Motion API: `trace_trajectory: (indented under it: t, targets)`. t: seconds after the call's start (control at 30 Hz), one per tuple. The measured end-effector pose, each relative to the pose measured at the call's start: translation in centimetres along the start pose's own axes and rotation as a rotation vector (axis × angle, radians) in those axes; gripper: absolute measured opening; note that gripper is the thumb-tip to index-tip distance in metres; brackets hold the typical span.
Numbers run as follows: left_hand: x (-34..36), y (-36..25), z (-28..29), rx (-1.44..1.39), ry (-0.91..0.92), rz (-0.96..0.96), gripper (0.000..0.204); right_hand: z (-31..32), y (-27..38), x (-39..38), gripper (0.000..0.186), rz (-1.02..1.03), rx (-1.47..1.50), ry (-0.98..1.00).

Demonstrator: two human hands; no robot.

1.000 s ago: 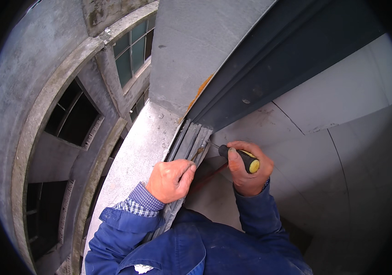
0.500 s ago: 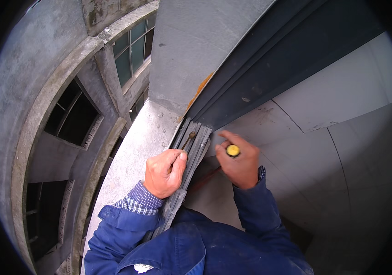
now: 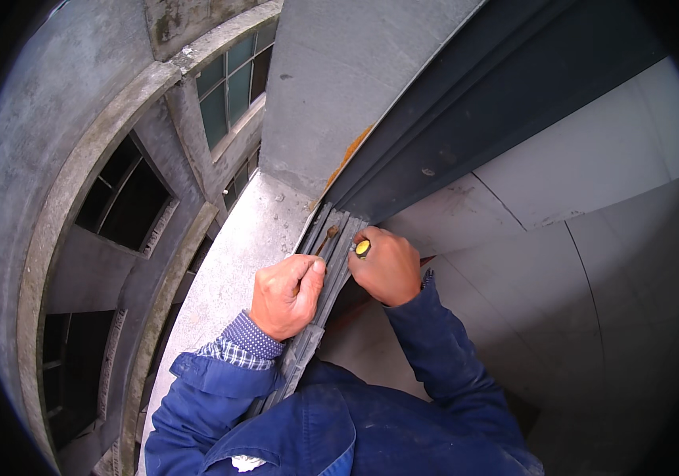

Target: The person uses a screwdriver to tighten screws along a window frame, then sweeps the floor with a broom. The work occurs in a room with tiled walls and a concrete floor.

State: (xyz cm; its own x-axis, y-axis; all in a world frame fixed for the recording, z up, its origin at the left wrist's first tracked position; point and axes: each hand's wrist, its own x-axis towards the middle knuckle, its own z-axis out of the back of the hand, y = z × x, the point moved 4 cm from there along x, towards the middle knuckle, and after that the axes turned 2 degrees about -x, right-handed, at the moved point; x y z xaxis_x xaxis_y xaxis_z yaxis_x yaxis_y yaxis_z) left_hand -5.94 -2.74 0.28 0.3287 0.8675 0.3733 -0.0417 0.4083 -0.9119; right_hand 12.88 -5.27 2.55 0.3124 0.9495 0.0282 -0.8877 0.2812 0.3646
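My left hand is closed round a thin rod with a wider brown tip; the rod lies along the grooves of the grey window-frame track. What kind of tool it is I cannot make out. To the right, my right hand is closed round a dark tool handle with a round yellow end, which faces up. That hand is at the track's right edge, close to the rod tip. The tool's far end is hidden under the fist.
Beyond the track rises a dark frame post beside a grey wall with an orange foam strip. A pale ledge drops off at left toward a facing building. Right lies a tiled floor with a reddish strip.
My right hand has moved left and slightly up with the yellow-ended handle, from over the floor to the track's edge. My left hand stays nearly still on the rod.
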Motion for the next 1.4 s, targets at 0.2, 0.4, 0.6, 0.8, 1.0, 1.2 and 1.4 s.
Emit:
trace_trajectory:
  t: [0.2,0.4,0.6,0.8,1.0,1.2,1.4]
  targets:
    - [0.0,0.1,-0.1,-0.001,0.004,-0.012,0.016,-0.4,0.5,0.4,0.024,-0.030,-0.102,0.036]
    - [0.0,0.1,0.0,0.007,0.004,-0.010,0.017,-0.3,0.6,0.1,0.022,-0.043,-0.082,0.004]
    - [0.0,0.1,0.0,0.012,0.008,0.000,0.013,-0.3,0.4,-0.3,0.017,-0.041,0.008,-0.059]
    - [0.1,0.0,-0.1,0.022,0.005,-0.025,0.016,0.7,-0.4,-0.2,0.019,-0.039,0.109,-0.124]
    - [0.1,0.0,-0.1,0.017,0.007,-0.028,0.017,0.1,-0.1,0.1,0.024,0.015,0.022,-0.046]
    - [0.1,0.1,-0.1,0.020,0.008,-0.005,0.016,0.2,0.3,0.6,0.021,-0.005,-0.071,0.012]
    - [0.1,0.1,-0.1,0.023,0.010,-0.009,0.016,-0.6,-0.4,0.4,0.017,0.002,0.005,-0.078]
